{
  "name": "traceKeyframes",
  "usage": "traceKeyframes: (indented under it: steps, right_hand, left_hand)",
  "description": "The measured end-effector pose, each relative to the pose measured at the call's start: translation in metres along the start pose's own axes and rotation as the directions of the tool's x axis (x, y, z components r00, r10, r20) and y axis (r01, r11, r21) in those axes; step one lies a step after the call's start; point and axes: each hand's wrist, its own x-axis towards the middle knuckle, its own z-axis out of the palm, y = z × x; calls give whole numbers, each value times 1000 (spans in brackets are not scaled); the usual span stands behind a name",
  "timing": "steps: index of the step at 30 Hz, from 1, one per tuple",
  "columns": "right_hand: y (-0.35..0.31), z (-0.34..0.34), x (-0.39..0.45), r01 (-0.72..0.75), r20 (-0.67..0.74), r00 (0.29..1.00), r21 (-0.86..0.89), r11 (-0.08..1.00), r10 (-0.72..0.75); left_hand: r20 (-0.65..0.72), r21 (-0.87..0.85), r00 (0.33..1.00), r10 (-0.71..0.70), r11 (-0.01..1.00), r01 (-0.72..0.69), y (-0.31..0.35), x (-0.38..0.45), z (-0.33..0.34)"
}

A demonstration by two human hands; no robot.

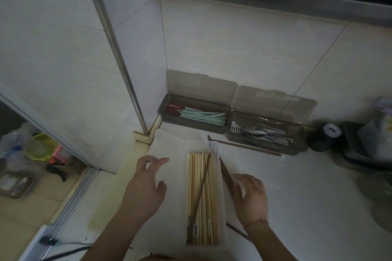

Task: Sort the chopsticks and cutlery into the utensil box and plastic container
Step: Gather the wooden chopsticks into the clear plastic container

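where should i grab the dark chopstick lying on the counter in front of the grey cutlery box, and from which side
Pinch the lone dark chopstick near its middle, from above, fingers closing across its width. It lies flat on the counter, running left to right close beside the grey utensil box, so approach from the near side, where the counter is open.

Green basket (41, 146) lower left on floor; black round object (327, 136) at right.

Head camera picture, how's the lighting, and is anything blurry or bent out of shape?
Head view: dim overall with a dark band along the top; the wide-angle lens bows the metal door frame; the right hand is slightly motion-blurred, while the pale chopsticks in the clear plastic container read sharper.
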Motion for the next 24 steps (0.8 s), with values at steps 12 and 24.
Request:
traceKeyframes:
  steps: [12, 24]
  right_hand:
    - [18, -7, -2, -194, 271, 885, -524, 829, 378]
    - [9, -33, -6, -87, 271, 950, -249, 965, 156]
  left_hand:
    - [-6, 3, 1000, -6, 1000, 6, 1, -1, -1]
    - [3, 5, 1000, 8, 1000, -8, 0, 0, -2]
